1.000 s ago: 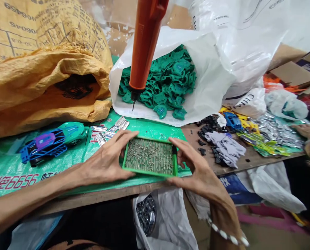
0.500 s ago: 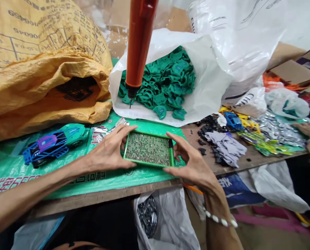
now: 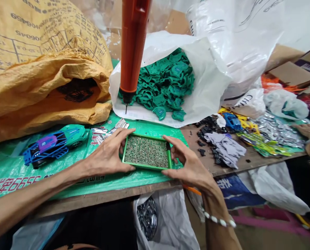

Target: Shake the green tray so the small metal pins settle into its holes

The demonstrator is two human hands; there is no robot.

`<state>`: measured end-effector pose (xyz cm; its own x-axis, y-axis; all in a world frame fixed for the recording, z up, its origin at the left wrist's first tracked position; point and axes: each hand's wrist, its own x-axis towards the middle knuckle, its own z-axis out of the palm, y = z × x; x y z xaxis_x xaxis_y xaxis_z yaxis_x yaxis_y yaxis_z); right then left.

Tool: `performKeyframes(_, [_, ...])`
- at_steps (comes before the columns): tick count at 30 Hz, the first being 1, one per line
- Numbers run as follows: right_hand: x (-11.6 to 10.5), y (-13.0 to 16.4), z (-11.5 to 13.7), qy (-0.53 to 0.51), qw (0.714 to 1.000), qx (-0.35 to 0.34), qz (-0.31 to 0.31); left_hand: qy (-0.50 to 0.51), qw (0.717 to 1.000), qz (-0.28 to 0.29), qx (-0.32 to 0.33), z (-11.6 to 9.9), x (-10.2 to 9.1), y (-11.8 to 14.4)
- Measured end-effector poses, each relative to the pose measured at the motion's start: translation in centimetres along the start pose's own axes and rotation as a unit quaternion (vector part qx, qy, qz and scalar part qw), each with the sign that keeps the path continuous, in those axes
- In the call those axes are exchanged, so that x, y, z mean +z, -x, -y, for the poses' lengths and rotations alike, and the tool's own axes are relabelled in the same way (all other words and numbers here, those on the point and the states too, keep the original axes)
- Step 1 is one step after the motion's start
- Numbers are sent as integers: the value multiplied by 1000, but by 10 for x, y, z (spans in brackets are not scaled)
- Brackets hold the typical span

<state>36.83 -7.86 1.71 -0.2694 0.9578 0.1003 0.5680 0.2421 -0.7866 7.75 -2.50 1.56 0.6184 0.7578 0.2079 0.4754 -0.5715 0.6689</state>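
The orange screwdriver (image 3: 131, 48) is cut off by the top edge.

This is a small toy-assembly workshop, a crowded production bench rather than a home or shop. An orange electric screwdriver (image 3: 131, 48) hangs over the wooden workbench (image 3: 230, 163), which is partly covered by a green printed woven sheet (image 3: 19, 166). A white plastic bag (image 3: 201, 86) spills identical green moulded parts (image 3: 165, 81), and a big yellow woven sack (image 3: 40, 66) lies beside it. A green tray of small screws (image 3: 146, 152) sits at the bench edge near a finished purple, blue and green toy car (image 3: 53, 143). Further along lie loose black pieces (image 3: 208, 126), foil packets (image 3: 280, 132) and cardboard boxes (image 3: 292, 71), where another person's hand (image 3: 309, 133) works.
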Motion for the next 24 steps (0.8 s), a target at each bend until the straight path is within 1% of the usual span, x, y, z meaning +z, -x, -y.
performKeyframes(3, [-1,1,2,20,999,-20,16,3,1000,2,9,1,3,2])
performKeyframes(6, [-4,2,4,30,999,-36,-10,0,1000,-19,13,2,6,3])
performKeyframes(9, [-6,2,6,53,998,-45,3,4,1000,-13,19,3,8,2])
performKeyframes(11, [-7,1,6,59,997,-44,9,3,1000,-7,22,4,7,1])
performKeyframes(14, [-8,-3,6,54,998,-38,-12,-5,999,-31,26,5,6,-3])
performKeyframes(18, [-9,-5,3,44,999,-24,6,5,1000,-7,22,6,5,-6])
performKeyframes(21, [-9,-5,1,18,1000,-13,-15,-4,999,-35,24,6,5,-7])
performKeyframes(22, [-9,-5,0,18,1000,-12,-11,-3,999,-31,23,6,5,-7])
performKeyframes(24, [-9,-5,-1,21,1000,-8,7,5,1000,-5,17,5,4,-7])
